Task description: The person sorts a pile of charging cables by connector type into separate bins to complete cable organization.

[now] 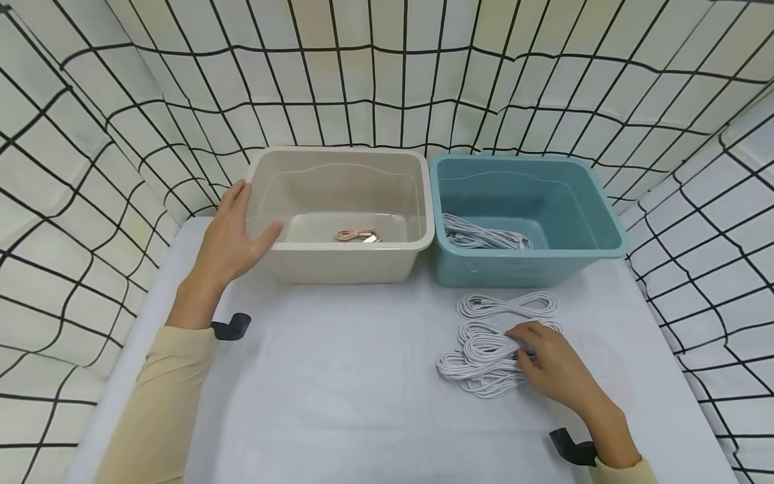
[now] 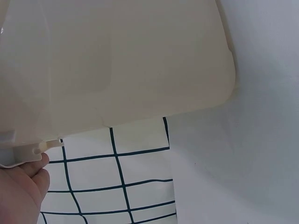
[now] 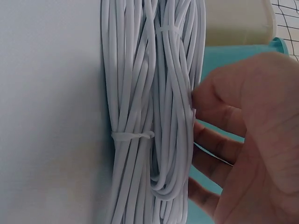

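Note:
My left hand [image 1: 230, 242] rests against the left rim of the beige bin [image 1: 338, 265], its thumb spread out over the front corner. In the left wrist view, fingers [image 2: 41, 173] touch the underside of the bin's rim. On the right, my right hand [image 1: 553, 366] pinches the edge of a white cable bundle [image 1: 490, 349] lying on a pile of similar coils. The right wrist view shows that bundle's looped end [image 3: 168, 186] at the fingertips. A pale tie [image 3: 133, 135] binds the neighbouring coil.
A small pinkish cable [image 1: 351, 234] lies in the beige bin. The teal bin [image 1: 514, 269] to its right holds white coiled cables [image 1: 484, 235]. Another white coil [image 1: 508, 306] lies in front of the teal bin. Black wire grid [image 1: 387, 104] encloses the white-covered table [image 1: 338, 390].

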`<state>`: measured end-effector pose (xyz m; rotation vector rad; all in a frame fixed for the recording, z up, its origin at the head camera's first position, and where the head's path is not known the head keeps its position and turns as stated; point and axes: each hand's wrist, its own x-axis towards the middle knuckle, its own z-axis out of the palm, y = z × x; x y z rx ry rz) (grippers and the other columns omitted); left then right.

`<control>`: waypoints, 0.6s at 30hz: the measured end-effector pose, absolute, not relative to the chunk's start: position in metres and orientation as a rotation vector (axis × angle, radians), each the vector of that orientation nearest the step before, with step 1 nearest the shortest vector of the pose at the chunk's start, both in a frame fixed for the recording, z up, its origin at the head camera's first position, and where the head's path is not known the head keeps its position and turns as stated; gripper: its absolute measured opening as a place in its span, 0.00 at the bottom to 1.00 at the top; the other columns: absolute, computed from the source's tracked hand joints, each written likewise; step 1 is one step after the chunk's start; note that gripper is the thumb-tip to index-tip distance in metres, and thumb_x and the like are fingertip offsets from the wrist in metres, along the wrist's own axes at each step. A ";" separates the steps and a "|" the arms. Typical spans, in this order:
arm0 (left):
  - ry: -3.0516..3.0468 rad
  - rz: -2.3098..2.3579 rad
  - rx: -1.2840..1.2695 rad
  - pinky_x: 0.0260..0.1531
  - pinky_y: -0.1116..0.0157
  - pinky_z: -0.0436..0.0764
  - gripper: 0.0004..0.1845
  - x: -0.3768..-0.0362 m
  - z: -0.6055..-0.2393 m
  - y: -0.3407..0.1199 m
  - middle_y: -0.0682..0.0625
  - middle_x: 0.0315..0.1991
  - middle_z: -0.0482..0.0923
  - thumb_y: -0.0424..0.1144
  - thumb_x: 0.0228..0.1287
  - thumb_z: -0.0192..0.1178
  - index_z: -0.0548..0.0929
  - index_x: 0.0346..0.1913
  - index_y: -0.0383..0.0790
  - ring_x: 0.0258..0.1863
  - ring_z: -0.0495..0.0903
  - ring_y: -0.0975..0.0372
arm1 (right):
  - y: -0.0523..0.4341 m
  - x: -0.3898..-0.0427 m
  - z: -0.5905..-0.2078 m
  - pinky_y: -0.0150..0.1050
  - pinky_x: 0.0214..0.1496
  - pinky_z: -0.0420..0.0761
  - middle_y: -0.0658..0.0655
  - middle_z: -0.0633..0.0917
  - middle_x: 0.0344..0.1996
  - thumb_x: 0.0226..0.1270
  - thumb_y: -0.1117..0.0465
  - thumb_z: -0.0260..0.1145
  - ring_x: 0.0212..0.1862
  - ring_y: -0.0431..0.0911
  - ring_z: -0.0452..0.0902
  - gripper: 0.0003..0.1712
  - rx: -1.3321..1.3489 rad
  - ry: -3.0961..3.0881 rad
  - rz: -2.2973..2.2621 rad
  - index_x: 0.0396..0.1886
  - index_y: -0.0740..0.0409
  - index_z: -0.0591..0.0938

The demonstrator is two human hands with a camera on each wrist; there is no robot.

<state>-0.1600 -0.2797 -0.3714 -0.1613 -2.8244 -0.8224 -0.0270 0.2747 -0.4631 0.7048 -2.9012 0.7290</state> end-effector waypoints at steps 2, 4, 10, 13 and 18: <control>-2.820 -0.828 -0.173 0.69 0.28 0.63 0.50 -0.160 -0.372 -0.280 0.38 0.86 0.46 0.58 0.73 0.57 0.49 0.85 0.34 0.77 0.60 0.33 | 0.275 -0.026 -0.464 0.59 0.54 0.84 0.58 0.87 0.51 0.63 0.72 0.72 0.53 0.57 0.85 0.19 0.677 -2.914 0.714 0.54 0.63 0.88; -2.821 -0.828 -0.173 0.69 0.28 0.63 0.50 -0.161 -0.372 -0.280 0.37 0.86 0.46 0.58 0.73 0.57 0.50 0.85 0.34 0.77 0.60 0.33 | 0.276 -0.024 -0.463 0.59 0.53 0.84 0.58 0.87 0.50 0.64 0.71 0.72 0.52 0.56 0.85 0.19 0.665 -2.928 0.718 0.55 0.63 0.88; -2.835 -0.823 -0.152 0.69 0.28 0.63 0.50 -0.159 -0.371 -0.281 0.38 0.86 0.46 0.58 0.72 0.57 0.49 0.86 0.35 0.77 0.60 0.32 | 0.276 -0.022 -0.462 0.56 0.51 0.84 0.55 0.87 0.49 0.65 0.69 0.75 0.51 0.53 0.85 0.19 0.688 -2.941 0.726 0.56 0.61 0.88; -2.836 -0.827 -0.154 0.69 0.28 0.62 0.50 -0.159 -0.370 -0.280 0.38 0.86 0.45 0.58 0.73 0.57 0.49 0.86 0.35 0.78 0.59 0.32 | 0.275 -0.023 -0.460 0.57 0.52 0.83 0.55 0.87 0.47 0.63 0.68 0.78 0.49 0.53 0.85 0.20 0.698 -2.927 0.705 0.55 0.62 0.89; -2.832 -0.831 -0.165 0.70 0.28 0.61 0.50 -0.160 -0.370 -0.279 0.38 0.86 0.45 0.59 0.73 0.56 0.48 0.86 0.34 0.78 0.58 0.32 | 0.274 -0.024 -0.459 0.57 0.51 0.82 0.55 0.87 0.44 0.61 0.66 0.79 0.46 0.52 0.85 0.20 0.701 -2.930 0.681 0.54 0.62 0.89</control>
